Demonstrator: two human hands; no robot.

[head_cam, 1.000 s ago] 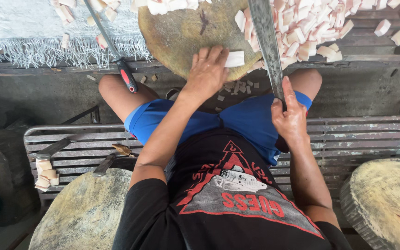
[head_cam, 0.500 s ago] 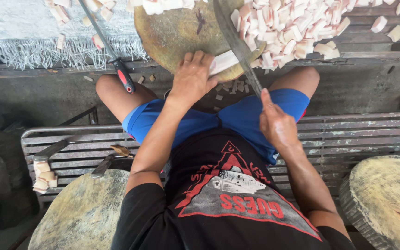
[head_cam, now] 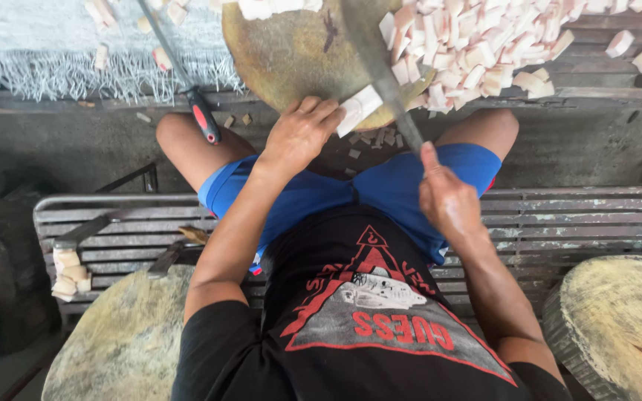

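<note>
Chopping is under way at a round block (head_cam: 291,52), where a pale strip (head_cam: 360,110) is pinned at the near rim by the left hand (head_cam: 300,135), its fingers (head_cam: 319,111) curled down over the strip's end. Far left, a few cut cubes (head_cam: 68,273) are stacked on a slatted bench (head_cam: 113,223), and a red-handled knife (head_cam: 200,119) lies propped by the knee, untouched. At centre, a long blade (head_cam: 380,70) is slanted across the strip just beside the holding fingers, its handle wrapped tight in the right hand (head_cam: 447,199), forefinger laid along the spine. To the right, a heap of white chunks (head_cam: 477,52) is spread over the block's far side and the boards beyond.

The step is judged to be a slice mid-strip; the next cut calls for the strip to be fed forward and the left fingertips to be kept clear of the edge.

What the pale stuff is cannot be told. The blade's tip is cut off at the top of the view, and its handle is hidden inside the fist. Two more blocks, lower left (head_cam: 128,341) and lower right (head_cam: 618,319), are shown only in part.
</note>
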